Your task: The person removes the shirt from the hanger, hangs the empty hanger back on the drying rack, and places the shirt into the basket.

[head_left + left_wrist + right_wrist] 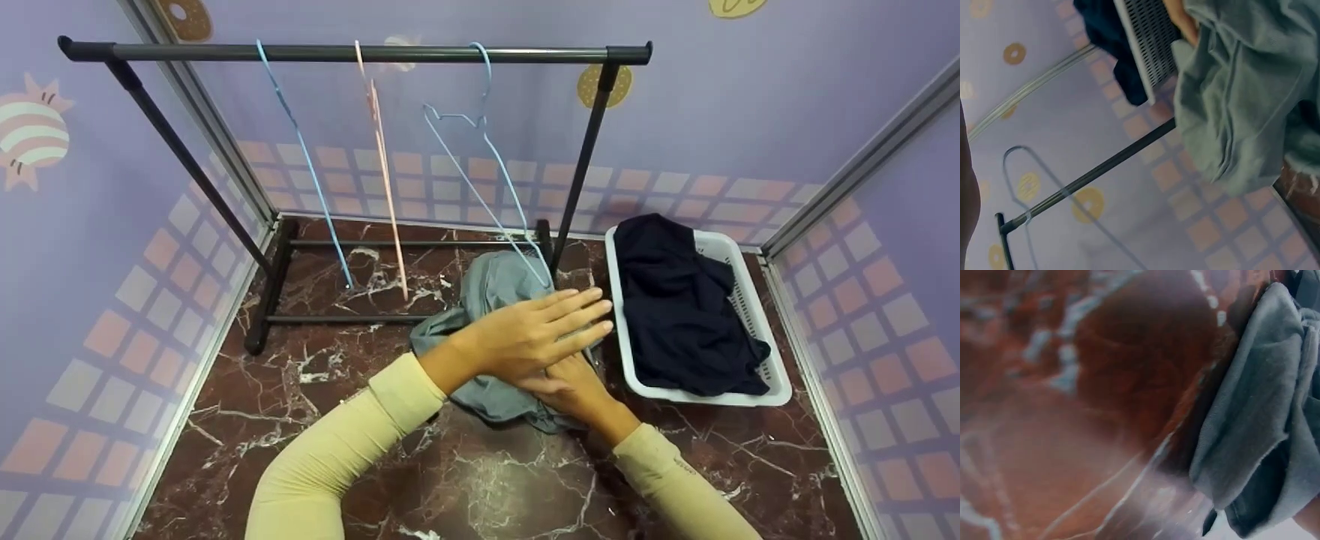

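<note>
A grey garment point(499, 281) lies bunched beneath both hands in the head view, its lower folds spreading below the wrists. My left hand point(532, 337) crosses over it with straight fingers directed right. Partly covered by that hand, my right hand point(581, 386) grips the cloth; most of its fingers are hidden. In the left wrist view the garment point(1235, 107) hangs in loose folds with a seam, beside a bit of a hand. Folded edges of the garment point(1258, 405) fill the right side of the right wrist view.
A dark clothes rack point(315, 52) carries a blue hanger point(304, 154), a pink hanger point(386, 180) and a light blue hanger point(514, 187), whose lower corner overlaps the garment. To the right, a white basket point(780, 390) holds dark navy clothing point(675, 315). Patterned walls enclose the marbled floor point(495, 480).
</note>
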`<state>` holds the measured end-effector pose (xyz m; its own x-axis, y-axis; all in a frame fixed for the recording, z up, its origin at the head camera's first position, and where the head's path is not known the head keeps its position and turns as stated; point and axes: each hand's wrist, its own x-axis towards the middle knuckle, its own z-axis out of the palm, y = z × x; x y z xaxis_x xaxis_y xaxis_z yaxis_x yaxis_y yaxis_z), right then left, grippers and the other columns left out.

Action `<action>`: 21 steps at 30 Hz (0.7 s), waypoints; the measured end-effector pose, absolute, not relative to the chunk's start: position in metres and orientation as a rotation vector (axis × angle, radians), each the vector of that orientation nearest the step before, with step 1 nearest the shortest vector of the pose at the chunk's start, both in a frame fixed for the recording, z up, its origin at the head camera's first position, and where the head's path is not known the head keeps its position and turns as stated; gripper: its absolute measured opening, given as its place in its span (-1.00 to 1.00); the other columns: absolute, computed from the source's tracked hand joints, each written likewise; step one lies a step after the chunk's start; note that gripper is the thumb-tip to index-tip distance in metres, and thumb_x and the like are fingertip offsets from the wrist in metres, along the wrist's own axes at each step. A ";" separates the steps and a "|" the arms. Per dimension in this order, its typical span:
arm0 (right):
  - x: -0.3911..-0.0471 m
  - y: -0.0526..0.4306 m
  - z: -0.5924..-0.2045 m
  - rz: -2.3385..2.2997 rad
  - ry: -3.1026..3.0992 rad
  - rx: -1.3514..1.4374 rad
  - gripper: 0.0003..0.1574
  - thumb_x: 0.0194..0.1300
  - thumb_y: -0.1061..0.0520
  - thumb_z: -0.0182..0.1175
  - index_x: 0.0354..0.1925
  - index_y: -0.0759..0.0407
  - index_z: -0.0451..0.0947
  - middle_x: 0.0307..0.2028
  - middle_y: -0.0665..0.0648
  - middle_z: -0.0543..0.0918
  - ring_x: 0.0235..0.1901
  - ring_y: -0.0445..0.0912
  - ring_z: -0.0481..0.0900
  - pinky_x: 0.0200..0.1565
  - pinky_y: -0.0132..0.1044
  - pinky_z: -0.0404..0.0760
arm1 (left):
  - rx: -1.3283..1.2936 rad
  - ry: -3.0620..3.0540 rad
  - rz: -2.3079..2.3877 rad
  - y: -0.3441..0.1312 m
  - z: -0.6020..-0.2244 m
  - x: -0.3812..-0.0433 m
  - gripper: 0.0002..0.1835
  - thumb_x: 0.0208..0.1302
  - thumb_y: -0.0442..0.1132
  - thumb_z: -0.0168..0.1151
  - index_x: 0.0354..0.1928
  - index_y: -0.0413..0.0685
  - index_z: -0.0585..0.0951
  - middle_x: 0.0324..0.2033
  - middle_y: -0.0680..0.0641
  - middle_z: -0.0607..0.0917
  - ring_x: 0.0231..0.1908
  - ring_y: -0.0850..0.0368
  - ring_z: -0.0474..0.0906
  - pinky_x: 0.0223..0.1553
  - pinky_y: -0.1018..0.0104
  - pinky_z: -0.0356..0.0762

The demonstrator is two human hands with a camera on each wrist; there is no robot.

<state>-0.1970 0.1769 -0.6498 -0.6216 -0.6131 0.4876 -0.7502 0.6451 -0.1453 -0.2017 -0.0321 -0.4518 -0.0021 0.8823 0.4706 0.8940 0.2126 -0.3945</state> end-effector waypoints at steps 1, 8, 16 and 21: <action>-0.195 0.180 -0.650 0.487 -2.494 1.105 -0.14 0.05 0.01 0.56 0.24 0.36 0.54 0.17 0.35 0.67 0.18 0.24 0.62 0.24 0.18 0.56 | -1.660 -1.937 -0.020 -0.031 -0.457 -0.203 -0.08 0.49 0.36 -0.13 0.52 -0.32 0.29 0.49 -0.36 0.34 0.53 -0.26 0.22 0.58 0.00 0.15; -0.193 0.190 -0.648 0.319 -2.670 1.130 0.27 -0.14 -0.14 0.68 0.41 0.36 0.37 0.37 0.28 0.53 0.43 0.30 0.36 0.38 0.31 0.41 | -1.515 -2.576 0.006 -0.030 -0.499 -0.236 0.08 0.41 0.52 -0.16 0.66 -0.11 -0.07 0.65 -0.15 -0.07 0.64 -0.18 -0.23 0.65 -0.01 -0.24; -0.196 0.189 -0.647 0.341 -2.698 1.129 0.31 -0.17 -0.18 0.69 0.41 0.31 0.32 0.28 0.31 0.57 0.49 0.51 0.13 0.33 0.60 0.18 | -1.311 -2.833 0.163 -0.048 -0.533 -0.279 0.28 0.15 0.73 -0.11 0.68 0.04 -0.10 0.65 -0.09 0.00 0.64 -0.22 -0.21 0.62 -0.20 -0.12; -0.197 0.189 -0.647 0.417 -2.733 1.046 0.48 -0.22 -0.19 0.72 0.50 0.28 0.20 0.47 0.39 0.29 0.51 0.48 0.12 0.33 0.62 0.16 | -1.253 -2.915 0.122 -0.058 -0.551 -0.289 0.29 0.08 0.73 0.00 0.66 0.05 0.03 0.56 -0.17 0.28 0.63 -0.23 -0.11 0.61 -0.23 -0.14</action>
